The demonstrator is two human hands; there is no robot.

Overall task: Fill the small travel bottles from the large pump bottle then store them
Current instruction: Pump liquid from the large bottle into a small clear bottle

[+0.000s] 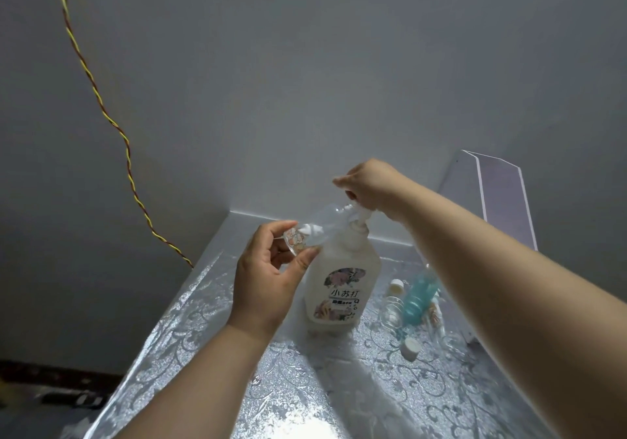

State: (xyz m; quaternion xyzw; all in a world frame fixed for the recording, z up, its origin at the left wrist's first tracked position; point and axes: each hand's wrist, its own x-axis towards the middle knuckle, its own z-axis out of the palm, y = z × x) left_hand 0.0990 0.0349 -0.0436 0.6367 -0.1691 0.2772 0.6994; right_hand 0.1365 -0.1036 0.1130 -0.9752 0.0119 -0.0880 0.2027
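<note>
A large white pump bottle (pixel 342 282) with a flowered label stands on the silver patterned table (pixel 237 354). My right hand (pixel 369 184) rests on top of its pump head, fingers curled over it. My left hand (pixel 268 282) pinches a small clear travel bottle (pixel 312 231) by its base and holds it tilted, its mouth up against the pump spout. A little white liquid shows inside the small bottle.
To the right of the pump bottle lie a teal travel bottle (pixel 419 298), clear small bottles (pixel 392 311) and two white caps (pixel 396 286) (pixel 411 348). A clear box (pixel 502 197) stands at the back right. A twisted wire (pixel 101 106) hangs along the left wall.
</note>
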